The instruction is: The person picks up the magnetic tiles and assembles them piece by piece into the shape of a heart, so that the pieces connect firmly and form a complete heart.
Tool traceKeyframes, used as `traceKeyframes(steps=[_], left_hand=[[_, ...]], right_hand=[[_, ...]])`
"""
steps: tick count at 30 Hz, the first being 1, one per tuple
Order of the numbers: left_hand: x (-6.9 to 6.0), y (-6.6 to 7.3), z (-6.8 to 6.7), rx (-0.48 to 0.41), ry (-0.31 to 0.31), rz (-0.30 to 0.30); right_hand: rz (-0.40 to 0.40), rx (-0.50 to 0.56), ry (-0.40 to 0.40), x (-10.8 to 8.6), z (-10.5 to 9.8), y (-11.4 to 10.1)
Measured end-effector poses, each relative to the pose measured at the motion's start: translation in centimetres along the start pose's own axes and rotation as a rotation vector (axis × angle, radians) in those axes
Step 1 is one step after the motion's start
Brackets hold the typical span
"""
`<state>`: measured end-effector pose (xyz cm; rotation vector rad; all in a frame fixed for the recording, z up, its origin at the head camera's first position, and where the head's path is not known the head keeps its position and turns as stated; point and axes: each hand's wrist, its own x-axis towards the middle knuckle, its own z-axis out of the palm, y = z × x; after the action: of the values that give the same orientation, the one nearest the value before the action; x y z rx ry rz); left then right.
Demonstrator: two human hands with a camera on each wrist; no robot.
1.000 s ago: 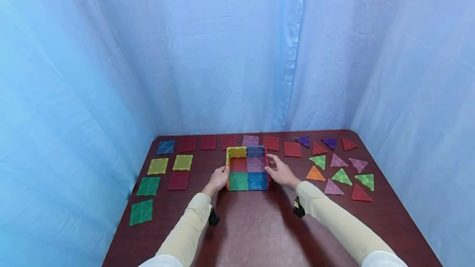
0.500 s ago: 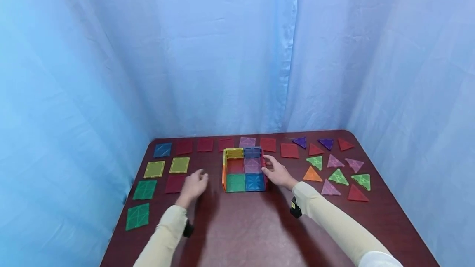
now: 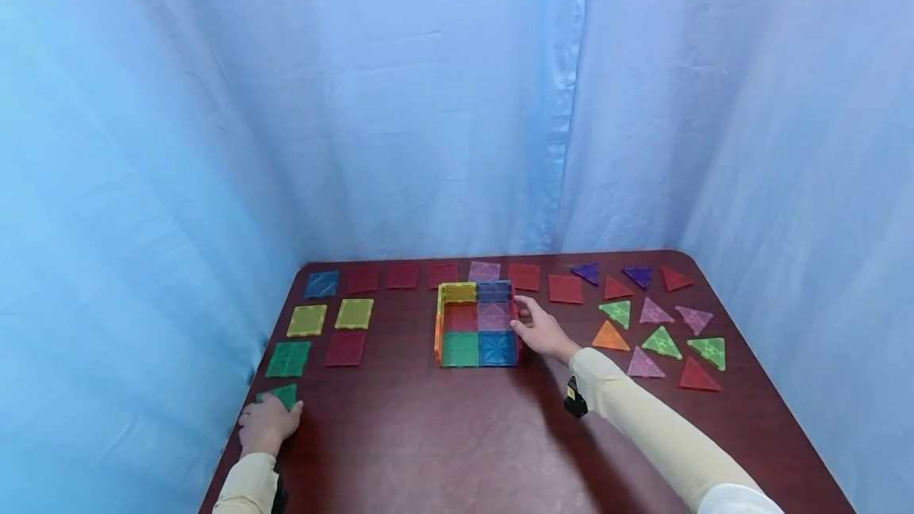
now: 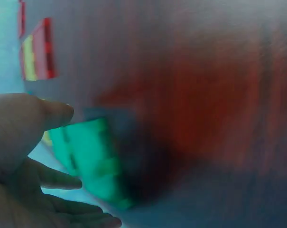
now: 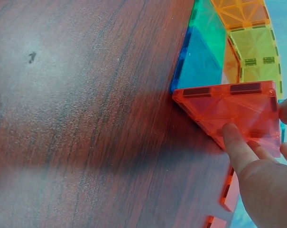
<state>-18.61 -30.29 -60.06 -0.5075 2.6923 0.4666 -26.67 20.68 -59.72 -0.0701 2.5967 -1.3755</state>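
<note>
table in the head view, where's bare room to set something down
Bare: the broad front of the table, between the sleeves and nearer than the magnetic-tile structure; also the gap left of it, bordered by a yellow square and a red square. Crowded: the right, with triangular tiles, and the far edge, mostly squares.

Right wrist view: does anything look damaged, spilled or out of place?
One thing: a small dark mark on the tabletop, away from the tile box. It interrupts the wood grain; stain or damage, I can't tell. I see no spill or breakage.
</note>
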Motion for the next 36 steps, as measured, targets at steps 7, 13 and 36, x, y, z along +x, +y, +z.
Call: traceKeyframes(steps=[7, 13, 36], left_hand=[[-0.1, 0.1, 1.0, -0.018, -0.003, -0.013], [-0.4, -0.7, 0.4, -0.072, 0.042, -0.013], [-3.5, 16.5, -5.3, -0.156, 0.297, 0.675]], right_hand=[[0.014, -0.009, -0.005, -0.2, -0.2, -0.1], [0.019, -0.009, 0.001, -0.2, -0.2, 0.0], [0.025, -0.004, 0.001, -0.1, -0.1, 0.0]])
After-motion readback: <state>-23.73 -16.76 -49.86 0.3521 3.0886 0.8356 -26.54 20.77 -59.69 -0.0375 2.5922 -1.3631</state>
